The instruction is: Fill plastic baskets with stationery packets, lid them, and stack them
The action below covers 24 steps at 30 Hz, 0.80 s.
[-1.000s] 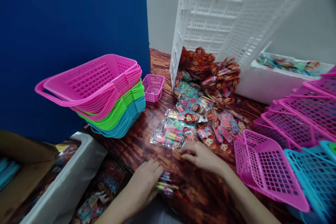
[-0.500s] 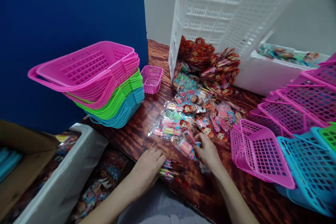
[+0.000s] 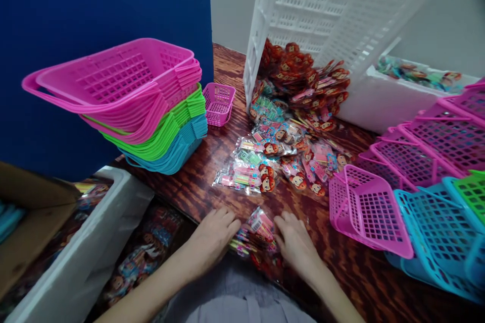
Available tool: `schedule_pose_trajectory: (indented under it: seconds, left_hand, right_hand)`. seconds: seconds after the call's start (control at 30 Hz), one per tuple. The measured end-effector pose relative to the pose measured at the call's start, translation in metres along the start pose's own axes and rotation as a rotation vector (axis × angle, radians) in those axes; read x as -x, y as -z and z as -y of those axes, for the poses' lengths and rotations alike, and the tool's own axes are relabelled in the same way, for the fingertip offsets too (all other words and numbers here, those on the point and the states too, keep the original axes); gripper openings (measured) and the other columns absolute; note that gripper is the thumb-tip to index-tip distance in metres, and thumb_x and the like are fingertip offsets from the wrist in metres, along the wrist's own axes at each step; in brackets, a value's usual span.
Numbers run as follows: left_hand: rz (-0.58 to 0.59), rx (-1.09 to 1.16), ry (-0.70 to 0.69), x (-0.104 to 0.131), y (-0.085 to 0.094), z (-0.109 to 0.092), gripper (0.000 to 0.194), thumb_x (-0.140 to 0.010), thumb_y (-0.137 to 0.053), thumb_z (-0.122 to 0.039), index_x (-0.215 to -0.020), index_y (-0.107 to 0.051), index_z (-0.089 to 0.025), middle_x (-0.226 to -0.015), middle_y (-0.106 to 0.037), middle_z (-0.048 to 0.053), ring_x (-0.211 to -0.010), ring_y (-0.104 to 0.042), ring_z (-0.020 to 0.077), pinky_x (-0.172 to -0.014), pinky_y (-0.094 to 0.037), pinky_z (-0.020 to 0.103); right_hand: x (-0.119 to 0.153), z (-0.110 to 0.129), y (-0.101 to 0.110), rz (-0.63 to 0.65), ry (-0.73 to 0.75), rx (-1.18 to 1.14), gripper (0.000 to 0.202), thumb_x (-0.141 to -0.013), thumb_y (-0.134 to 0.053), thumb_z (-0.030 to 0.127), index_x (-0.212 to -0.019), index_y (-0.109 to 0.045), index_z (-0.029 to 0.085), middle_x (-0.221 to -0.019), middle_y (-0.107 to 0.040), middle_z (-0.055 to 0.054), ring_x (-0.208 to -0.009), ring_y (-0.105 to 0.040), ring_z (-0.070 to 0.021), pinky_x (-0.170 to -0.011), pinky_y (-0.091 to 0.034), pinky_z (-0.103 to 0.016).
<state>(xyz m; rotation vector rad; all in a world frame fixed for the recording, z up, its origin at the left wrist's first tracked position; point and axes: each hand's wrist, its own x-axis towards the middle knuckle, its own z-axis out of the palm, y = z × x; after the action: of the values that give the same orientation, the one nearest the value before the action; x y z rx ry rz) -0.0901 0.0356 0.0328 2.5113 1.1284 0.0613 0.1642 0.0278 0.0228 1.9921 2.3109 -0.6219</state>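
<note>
My left hand (image 3: pixel 216 232) rests at the table's near edge, its fingers closed around the left end of a small stack of flat, clear plastic packets (image 3: pixel 242 248) with colourful contents. My right hand (image 3: pixel 297 241) is at the right side of this stack, fingers curled against a pink-and-white packet (image 3: pixel 260 223) that lies tilted on top. The fingertips partly hide its edge. Ahead of both hands, a loose pile of similar packets (image 3: pixel 250 174) with red-haired cartoon figures spreads over the dark wood-grain table (image 3: pixel 200 189).
Nested pink, green and blue baskets (image 3: pixel 151 111) stand at left, a small pink basket (image 3: pixel 219 106) behind them. A white crate (image 3: pixel 257 25) lies tipped, spilling packets. More baskets (image 3: pixel 373 212) line the right. A foam box (image 3: pixel 125 212) and cardboard box (image 3: pixel 45 212) sit lower left.
My right hand has drawn a packet from the loose pile toward me and onto the stack at my left hand. The left hand has stayed at the stack.
</note>
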Motion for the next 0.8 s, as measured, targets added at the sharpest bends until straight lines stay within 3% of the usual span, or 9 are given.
schedule_pose_trajectory:
  seconds: [0.13, 0.2, 0.27, 0.33, 0.47, 0.53, 0.63, 0.7, 0.8]
  left_hand:
    - [-0.112, -0.071, -0.082, 0.0, -0.005, -0.003, 0.027, -0.083, -0.052, -0.006, -0.107, -0.056, -0.018, -0.144, -0.045, 0.016, -0.135, -0.039, 0.0323, -0.107, -0.038, 0.049]
    - [-0.193, -0.127, -0.14, -0.001, -0.007, -0.005, 0.023, -0.083, -0.055, -0.007, -0.104, -0.056, -0.016, -0.161, -0.018, 0.019, -0.149, -0.014, 0.0366, -0.117, -0.021, 0.058]
    - [-0.234, -0.166, -0.175, -0.002, -0.009, -0.006, 0.016, -0.084, -0.057, -0.011, -0.099, -0.056, -0.016, -0.164, -0.007, 0.019, -0.151, -0.003, 0.0381, -0.118, -0.009, 0.063]
    - [-0.257, -0.187, -0.19, -0.003, -0.01, -0.005, 0.011, -0.088, -0.057, -0.017, -0.098, -0.056, -0.017, -0.163, -0.009, 0.019, -0.151, -0.005, 0.0385, -0.117, -0.005, 0.066]
    - [-0.192, -0.16, -0.175, -0.002, -0.011, -0.003, 0.019, -0.089, -0.055, -0.015, -0.108, -0.056, -0.018, -0.152, -0.037, 0.018, -0.139, -0.037, 0.0316, -0.119, -0.016, 0.06]
    - [-0.123, -0.118, -0.133, -0.001, -0.011, -0.004, 0.028, -0.088, -0.054, -0.011, -0.115, -0.054, -0.019, -0.135, -0.053, 0.014, -0.124, -0.049, 0.0273, -0.115, -0.031, 0.051]
    - [-0.053, -0.085, -0.088, -0.001, -0.009, -0.005, 0.037, -0.087, -0.051, -0.008, -0.122, -0.052, -0.019, -0.12, -0.057, 0.011, -0.111, -0.052, 0.0267, -0.101, -0.045, 0.043]
    - [-0.032, -0.085, -0.07, 0.0, -0.007, -0.003, 0.049, -0.085, -0.049, -0.006, -0.131, -0.047, -0.022, -0.118, -0.057, 0.01, -0.107, -0.053, 0.0268, -0.095, -0.048, 0.043]
    - [-0.041, -0.066, -0.023, 0.002, -0.004, 0.004, 0.077, -0.08, -0.047, -0.002, -0.15, -0.025, -0.023, -0.119, -0.056, 0.01, -0.105, -0.054, 0.0267, -0.093, -0.049, 0.042]
  right_hand:
    - [-0.011, 0.005, 0.012, -0.029, 0.052, -0.27, 0.019, -0.077, -0.049, 0.004, -0.08, -0.05, 0.023, -0.088, -0.058, -0.002, -0.083, -0.057, -0.0192, -0.074, -0.042, -0.03]
    - [-0.019, 0.015, 0.019, -0.1, 0.131, -0.381, 0.031, -0.076, -0.047, 0.003, -0.098, -0.055, 0.024, -0.102, -0.06, -0.004, -0.095, -0.059, -0.0203, -0.082, -0.044, -0.031]
    - [-0.023, 0.029, 0.022, -0.12, 0.235, -0.469, 0.051, -0.077, -0.045, 0.002, -0.122, -0.05, 0.025, -0.121, -0.059, -0.006, -0.111, -0.057, -0.0215, -0.091, -0.044, -0.033]
    - [-0.025, 0.04, 0.023, -0.026, 0.301, -0.569, 0.058, -0.078, -0.047, 0.004, -0.133, -0.044, 0.025, -0.12, -0.062, -0.006, -0.108, -0.06, -0.0207, -0.089, -0.046, -0.031]
    - [-0.048, 0.042, 0.029, 0.179, 0.32, -0.626, 0.023, -0.089, -0.052, 0.017, -0.109, -0.06, 0.022, -0.09, -0.07, -0.001, -0.083, -0.065, -0.0179, -0.076, -0.048, -0.027]
    - [-0.071, 0.04, 0.034, 0.024, 0.306, -0.45, 0.023, -0.092, -0.049, 0.018, -0.11, -0.063, 0.021, -0.102, -0.07, -0.005, -0.096, -0.063, -0.0204, -0.086, -0.046, -0.031]
    - [-0.107, 0.044, 0.036, -0.222, 0.312, -0.034, 0.052, -0.085, -0.055, 0.01, -0.136, -0.051, 0.016, -0.128, -0.06, -0.015, -0.123, -0.048, -0.0287, -0.104, -0.035, -0.041]
    - [-0.12, 0.048, 0.032, -0.285, 0.32, 0.187, 0.062, -0.082, -0.056, 0.007, -0.142, -0.044, 0.011, -0.127, -0.057, -0.019, -0.123, -0.044, -0.032, -0.107, -0.029, -0.046]
    - [-0.115, 0.05, 0.022, -0.365, 0.296, 0.33, 0.044, -0.086, -0.049, 0.007, -0.13, -0.053, 0.009, -0.111, -0.06, -0.017, -0.105, -0.049, -0.0307, -0.099, -0.033, -0.045]
